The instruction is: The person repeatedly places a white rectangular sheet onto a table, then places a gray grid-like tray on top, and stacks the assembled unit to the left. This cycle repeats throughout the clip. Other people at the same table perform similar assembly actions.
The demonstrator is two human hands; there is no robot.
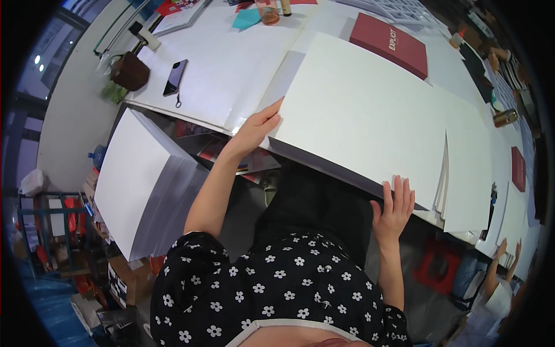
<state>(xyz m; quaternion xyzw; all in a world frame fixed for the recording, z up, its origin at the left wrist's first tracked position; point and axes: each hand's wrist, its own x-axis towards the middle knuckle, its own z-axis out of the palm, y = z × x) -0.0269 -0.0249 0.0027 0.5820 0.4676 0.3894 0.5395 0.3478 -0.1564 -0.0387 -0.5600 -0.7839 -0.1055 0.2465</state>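
A thick stack of large white sheets (358,110) lies on the table in front of me, its near edge along the table's front edge. My left hand (260,128) is closed at the left edge of this stack, fingers together against its side; their tips are partly hidden. My right hand (395,203) rests at the near edge towards the right, fingers stretched out over the top sheet. Right of it, several loose white sheets (467,179) fan out and overhang the table edge. Another tall stack of white sheets (136,179) stands lower at my left.
A dark red box (390,45) lies beyond the stack. On the white table (231,63) are a phone (176,77) and a brown pot (129,71). A red stool (437,266) stands below at right. Another person's hands (509,250) work on sheets at far right.
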